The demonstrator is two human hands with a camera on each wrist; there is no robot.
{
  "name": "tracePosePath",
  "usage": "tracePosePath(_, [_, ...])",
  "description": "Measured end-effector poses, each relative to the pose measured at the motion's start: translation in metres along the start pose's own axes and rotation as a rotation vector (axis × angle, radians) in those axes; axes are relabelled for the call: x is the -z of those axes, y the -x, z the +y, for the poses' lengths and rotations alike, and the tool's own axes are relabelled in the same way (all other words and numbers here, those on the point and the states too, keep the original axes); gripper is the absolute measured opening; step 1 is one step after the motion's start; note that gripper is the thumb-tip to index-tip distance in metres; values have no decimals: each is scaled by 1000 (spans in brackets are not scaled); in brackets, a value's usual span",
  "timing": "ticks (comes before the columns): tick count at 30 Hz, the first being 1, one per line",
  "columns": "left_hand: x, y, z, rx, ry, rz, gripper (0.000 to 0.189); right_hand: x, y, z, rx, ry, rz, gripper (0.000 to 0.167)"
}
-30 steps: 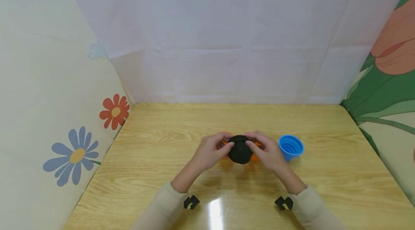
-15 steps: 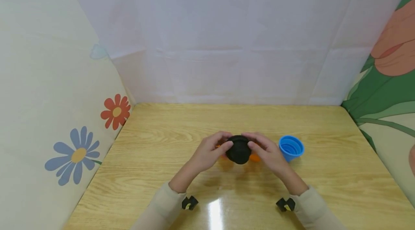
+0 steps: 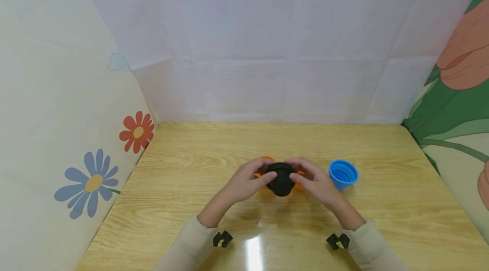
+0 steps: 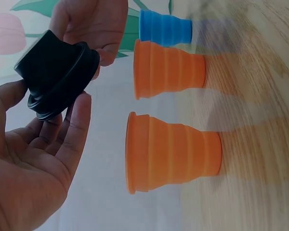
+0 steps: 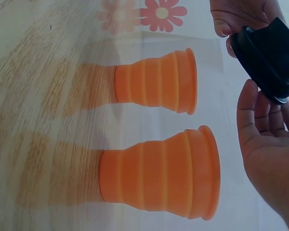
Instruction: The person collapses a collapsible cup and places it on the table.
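Note:
A black collapsible cup [image 3: 282, 184], partly folded, is held in the air between both hands. Its wide rim and a narrower section standing out from it show in the left wrist view. My left hand [image 3: 246, 179] pinches its left side, thumb on the near face and fingers behind. From the right, my right hand [image 3: 317, 179] grips it in the same way. Beyond and below the hands, two orange collapsible cups [image 4: 176, 154] [image 5: 159, 178] stand upright and extended on the table; in the head view the hands and black cup hide most of them.
To the right of the right hand stands a blue collapsible cup [image 3: 343, 173], its mouth upward. Under everything lies a wood-grain table [image 3: 183, 160]. A white cloth [image 3: 244, 50] closes off the back, with flower-print cloths at both sides.
The black cup has tilted and its narrower stepped end shows more plainly. Both hands have shifted a little with it and keep their hold. The blue cup has stayed put.

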State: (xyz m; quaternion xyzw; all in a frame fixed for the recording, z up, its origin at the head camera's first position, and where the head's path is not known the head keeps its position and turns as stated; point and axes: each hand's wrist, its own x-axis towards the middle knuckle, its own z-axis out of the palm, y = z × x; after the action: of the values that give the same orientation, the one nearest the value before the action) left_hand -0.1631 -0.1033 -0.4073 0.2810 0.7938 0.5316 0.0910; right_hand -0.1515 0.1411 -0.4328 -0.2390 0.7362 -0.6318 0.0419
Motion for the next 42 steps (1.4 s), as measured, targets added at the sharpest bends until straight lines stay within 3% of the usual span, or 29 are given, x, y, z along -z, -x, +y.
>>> tracePosePath(8, [0, -1, 1, 10, -42, -10, 28, 2, -1, -2, -1, -30, -45, 36])
tracePosePath(16, [0, -1, -3, -35, -56, -23, 26, 3, -2, 0, 21, -16, -86, 35])
tracePosePath(25, [-1, -2, -2, -2, -78, -12, 25, 5, -3, 2, -7, 11, -122, 35])
tracePosePath(33, [-3, -3, -5, -7, -104, -4, 24, 5, -7, 6, 65, 85, -123, 26])
tracePosePath(42, [-8, -4, -5, -40, -124, 27, 15, -1, -8, 11, 171, 168, -58, 21])
